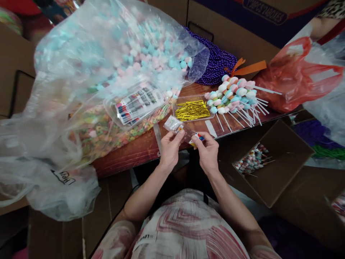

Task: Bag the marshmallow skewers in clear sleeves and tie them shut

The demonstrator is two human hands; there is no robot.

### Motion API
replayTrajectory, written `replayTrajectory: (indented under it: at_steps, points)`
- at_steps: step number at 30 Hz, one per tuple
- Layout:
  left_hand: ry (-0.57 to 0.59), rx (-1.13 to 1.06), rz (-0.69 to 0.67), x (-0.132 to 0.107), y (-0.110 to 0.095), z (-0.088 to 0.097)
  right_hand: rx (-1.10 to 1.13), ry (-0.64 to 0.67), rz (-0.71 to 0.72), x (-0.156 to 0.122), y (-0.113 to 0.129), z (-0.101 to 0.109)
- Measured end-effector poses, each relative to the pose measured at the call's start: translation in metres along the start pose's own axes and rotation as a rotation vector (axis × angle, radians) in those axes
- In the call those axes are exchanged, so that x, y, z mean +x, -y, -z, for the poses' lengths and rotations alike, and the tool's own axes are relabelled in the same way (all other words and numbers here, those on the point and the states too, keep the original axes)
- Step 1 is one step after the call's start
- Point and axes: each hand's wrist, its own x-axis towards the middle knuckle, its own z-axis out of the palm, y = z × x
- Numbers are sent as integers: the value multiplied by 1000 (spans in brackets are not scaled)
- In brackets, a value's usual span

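In front of me, over the table's near edge, both hands hold a small clear plastic bag (pixel 174 125) with printed ends. My left hand (pixel 170 149) pinches its left side between thumb and fingers. My right hand (pixel 208 151) is closed on the right end, where a blue, red and yellow print shows. The bag looks flat. Just beyond my hands is a clear tray (pixel 211 116) of gold twist ties (pixel 194 109). Right of it lies a pile of pastel candy skewers (pixel 234 95) on white sticks. On the left, a clear tub (pixel 107 104) holds a stack of printed bags (pixel 141 102).
Large clear bags of pastel candies (pixel 134 50) and ring-shaped candies (pixel 107 138) cover the table's left. Purple bead strands (pixel 215 57) and a red plastic bag (pixel 293 82) lie behind. An open cardboard box (pixel 285 169) with candy skewers stands lower right. Another person's arm (pixel 322 27) shows top right.
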Motion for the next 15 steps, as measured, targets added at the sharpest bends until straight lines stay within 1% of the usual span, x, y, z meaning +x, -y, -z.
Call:
replayTrajectory:
  at_steps: [4, 8, 11, 15]
  points:
    - [-95, 67, -105, 2, 5, 0, -104, -126, 140, 0, -1, 3]
    - [-144, 56, -190, 0, 15, -5, -153, -144, 185, 0, -2, -1]
    - [-131, 62, -176, 0, 15, -5, -200, -152, 197, 1, 0, 1]
    - [-56, 56, -80, 4, 8, -1, -329, -100, 269, 3, 5, 11]
